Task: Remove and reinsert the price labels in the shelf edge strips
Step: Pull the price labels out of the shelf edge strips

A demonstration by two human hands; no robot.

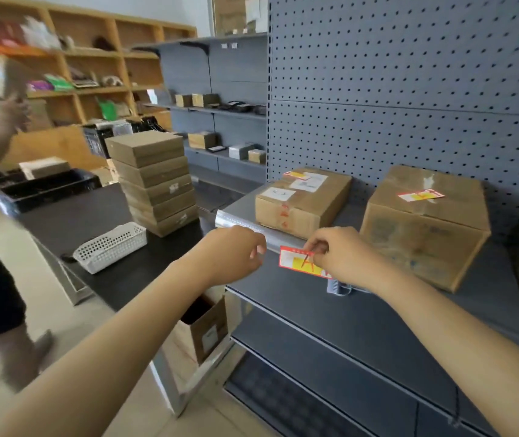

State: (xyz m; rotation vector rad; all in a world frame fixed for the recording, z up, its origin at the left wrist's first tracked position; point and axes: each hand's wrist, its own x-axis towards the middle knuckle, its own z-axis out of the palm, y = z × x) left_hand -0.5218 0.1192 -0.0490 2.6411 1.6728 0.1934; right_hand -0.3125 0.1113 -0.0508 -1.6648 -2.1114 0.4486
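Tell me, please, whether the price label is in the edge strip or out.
Cannot tell: the right hand pinches the price label against the edge strip.

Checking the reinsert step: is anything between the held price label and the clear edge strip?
Nothing visible. The right hand pinches the price label just below the edge strip, with the left hand beside it and the boxes behind.

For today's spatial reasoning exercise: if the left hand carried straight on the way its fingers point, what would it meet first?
Probably the red and yellow price label pinched by the right hand; the left hand points rightward along the clear shelf edge strip, though depth is uncertain.
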